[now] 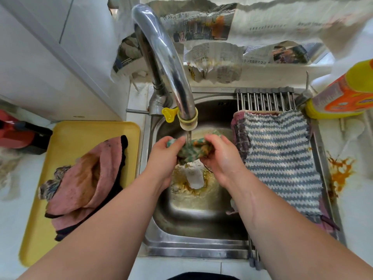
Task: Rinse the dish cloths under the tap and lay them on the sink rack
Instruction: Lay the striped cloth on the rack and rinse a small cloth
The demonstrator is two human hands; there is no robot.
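A steel sink [201, 219] sits in a white surface [355, 209], with newspaper [201, 25] lining the wall behind. On my feed the left grip [163, 158] and right grip [220, 156] are both curled round a green patterned cloth [191, 151]. It is bunched between them under the running tap [161, 53], above the basin. A blue-striped cloth [282, 158] lies flat on the sink rack [266, 100] to the right. Stained pink cloths [86, 178] lie heaped on a yellow tray [80, 130] to the left.

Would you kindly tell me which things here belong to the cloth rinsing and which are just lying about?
Job: green cloth, gripped by left hand and right hand; tap; sink rack; striped cloth; pink cloths on yellow tray.
Lying about: detergent bottle; newspaper; red object.
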